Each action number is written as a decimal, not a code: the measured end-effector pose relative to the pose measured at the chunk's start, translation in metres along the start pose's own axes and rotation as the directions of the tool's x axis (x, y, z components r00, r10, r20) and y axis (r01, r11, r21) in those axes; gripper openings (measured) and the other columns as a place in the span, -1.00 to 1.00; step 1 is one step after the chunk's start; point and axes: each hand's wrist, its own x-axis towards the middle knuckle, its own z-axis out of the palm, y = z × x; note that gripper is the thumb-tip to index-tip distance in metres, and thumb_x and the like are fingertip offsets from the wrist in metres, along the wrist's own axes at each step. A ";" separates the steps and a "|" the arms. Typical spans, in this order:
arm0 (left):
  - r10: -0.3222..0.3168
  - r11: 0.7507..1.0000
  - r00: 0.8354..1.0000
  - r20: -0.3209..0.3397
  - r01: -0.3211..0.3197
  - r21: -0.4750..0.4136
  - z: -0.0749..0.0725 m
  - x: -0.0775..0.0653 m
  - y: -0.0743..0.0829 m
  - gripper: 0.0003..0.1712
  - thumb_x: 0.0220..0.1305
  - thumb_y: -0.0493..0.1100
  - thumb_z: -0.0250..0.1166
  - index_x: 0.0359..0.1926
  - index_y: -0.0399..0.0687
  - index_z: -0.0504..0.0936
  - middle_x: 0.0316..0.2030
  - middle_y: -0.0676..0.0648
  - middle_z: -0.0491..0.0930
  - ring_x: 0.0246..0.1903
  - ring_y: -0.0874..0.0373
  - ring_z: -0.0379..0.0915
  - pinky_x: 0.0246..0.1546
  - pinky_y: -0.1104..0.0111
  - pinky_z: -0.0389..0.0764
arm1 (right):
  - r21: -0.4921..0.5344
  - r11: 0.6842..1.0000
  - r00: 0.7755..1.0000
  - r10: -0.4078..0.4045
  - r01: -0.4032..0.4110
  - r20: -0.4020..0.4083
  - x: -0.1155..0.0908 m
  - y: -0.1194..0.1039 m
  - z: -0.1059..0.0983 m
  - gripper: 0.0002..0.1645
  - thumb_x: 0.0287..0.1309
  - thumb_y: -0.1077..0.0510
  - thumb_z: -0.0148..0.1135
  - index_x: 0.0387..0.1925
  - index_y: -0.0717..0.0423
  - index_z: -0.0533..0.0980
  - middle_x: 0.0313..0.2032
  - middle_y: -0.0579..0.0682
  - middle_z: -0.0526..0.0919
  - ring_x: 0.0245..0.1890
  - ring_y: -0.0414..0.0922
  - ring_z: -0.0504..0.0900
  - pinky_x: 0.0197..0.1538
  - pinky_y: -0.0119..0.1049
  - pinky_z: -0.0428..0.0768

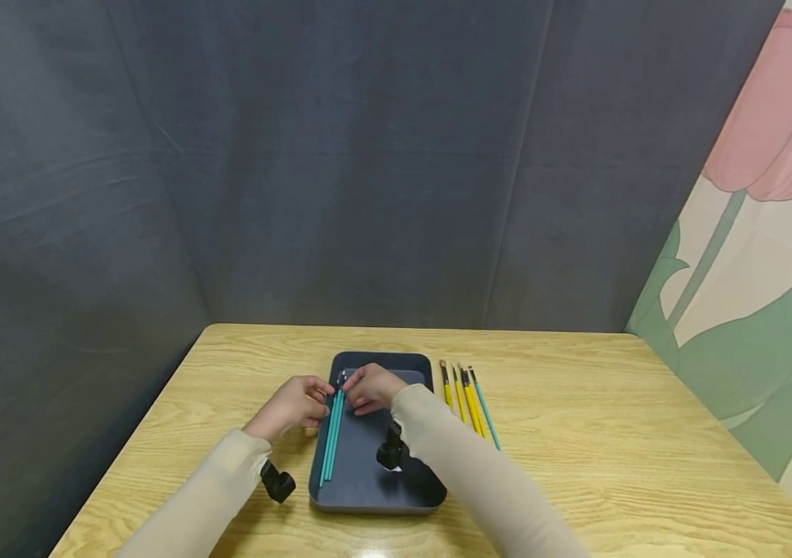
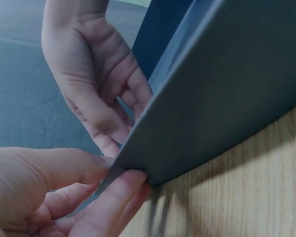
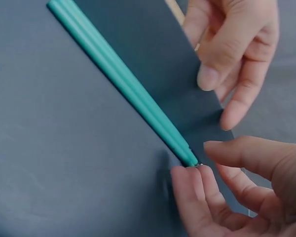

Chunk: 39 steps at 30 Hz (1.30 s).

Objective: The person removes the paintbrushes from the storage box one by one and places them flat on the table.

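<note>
Teal-handled paintbrushes (image 1: 332, 446) lie side by side along the left side of a dark grey tray (image 1: 375, 496). Their heads point to the far end. In the left wrist view my left hand (image 2: 74, 192) pinches the tray's left rim, thumb on one side and fingers on the other. My right hand (image 1: 377, 387) is over the tray at the brush heads. The right wrist view shows its fingertips (image 3: 182, 180) touching the ferrule ends of the teal brushes (image 3: 123, 81), with the thumb held apart. The bristles are partly hidden behind those fingers.
Right of the tray, on the wooden table (image 1: 612, 442), lie several yellow-handled paintbrushes (image 1: 473, 403) and one teal-handled brush (image 1: 485, 407). A dark curtain (image 1: 368, 170) stands behind the table. A tulip-patterned cloth (image 1: 752, 294) hangs at the right.
</note>
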 end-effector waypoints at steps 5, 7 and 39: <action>0.001 1.000 1.000 -0.003 -0.001 0.003 0.000 0.000 0.000 -0.61 0.10 -0.51 0.24 0.00 -0.33 0.54 -0.23 -0.22 0.47 -0.41 0.08 0.47 -0.43 0.28 0.64 | -0.038 0.999 1.000 -0.001 0.000 -0.019 0.004 0.001 0.006 -0.67 0.02 0.50 0.18 -0.11 0.40 0.52 -0.60 -0.04 0.46 -0.63 -0.24 0.43 -0.19 -0.15 0.70; 0.003 1.000 1.000 -0.002 -0.003 0.001 0.000 0.000 0.000 -0.61 0.10 -0.51 0.23 0.01 -0.33 0.54 -0.21 -0.23 0.47 -0.41 0.08 0.47 -0.42 0.28 0.64 | -0.041 0.999 1.000 0.003 -0.004 -0.026 0.004 0.000 0.008 -0.68 0.03 0.49 0.19 -0.10 0.41 0.51 -0.61 -0.04 0.44 -0.64 -0.24 0.42 -0.17 -0.14 0.70; 0.000 1.000 1.000 -0.008 0.000 -0.005 0.001 -0.001 0.000 -0.61 0.11 -0.53 0.19 0.00 -0.32 0.54 -0.22 -0.22 0.47 -0.37 0.07 0.49 -0.39 0.26 0.65 | -0.136 0.990 0.992 0.021 -0.038 -0.124 0.016 0.001 0.021 -0.80 -0.08 0.50 0.34 -0.35 0.30 0.55 -0.65 -0.02 0.40 -0.63 -0.15 0.41 -0.36 -0.17 0.70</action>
